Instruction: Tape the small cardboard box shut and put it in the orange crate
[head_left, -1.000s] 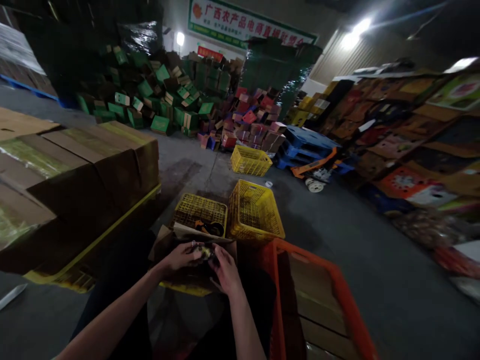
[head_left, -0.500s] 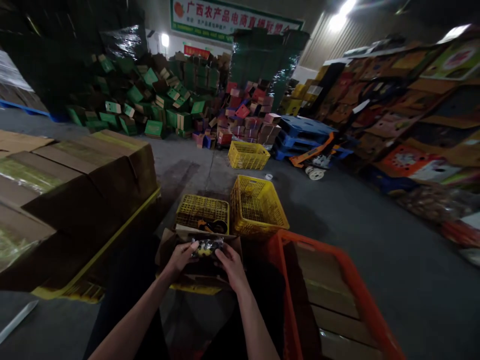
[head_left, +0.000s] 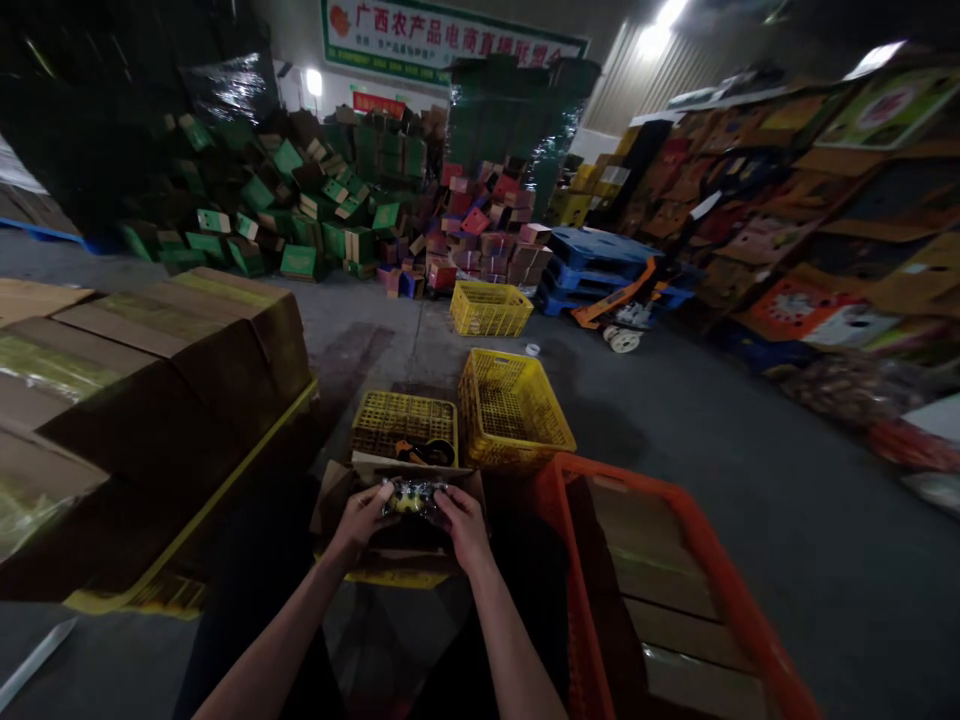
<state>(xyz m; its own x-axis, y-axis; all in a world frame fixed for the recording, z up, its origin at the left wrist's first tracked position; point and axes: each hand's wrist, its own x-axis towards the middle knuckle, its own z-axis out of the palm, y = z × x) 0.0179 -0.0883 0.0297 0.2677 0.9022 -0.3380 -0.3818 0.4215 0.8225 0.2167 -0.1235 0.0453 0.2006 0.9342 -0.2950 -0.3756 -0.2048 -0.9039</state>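
Observation:
A clear, crinkled plastic bag [head_left: 409,497] with something yellowish and dark spots inside is stretched between my two hands; what the contents are is too dim to tell. My left hand [head_left: 366,516] pinches its left end, and my right hand [head_left: 463,520] pinches the right end. Both are just above an open cardboard box [head_left: 331,494], whose flaps stand out to the sides and whose inside is mostly hidden in shadow. Beyond the box, a tape dispenser [head_left: 429,452] with an orange part lies on a yellow crate [head_left: 403,411].
Left, taped cartons [head_left: 172,325] fill a yellow crate. On the right an orange crate [head_left: 679,490] holds cartons. Two more yellow crates [head_left: 517,400] stand ahead. Farther back are piled green boxes [head_left: 300,260], blue pallets [head_left: 592,250] and a pallet jack [head_left: 626,305].
The bag is pulled flatter between my hands, and my right hand has shifted slightly upward on its end. The whole view has turned a little to the right.

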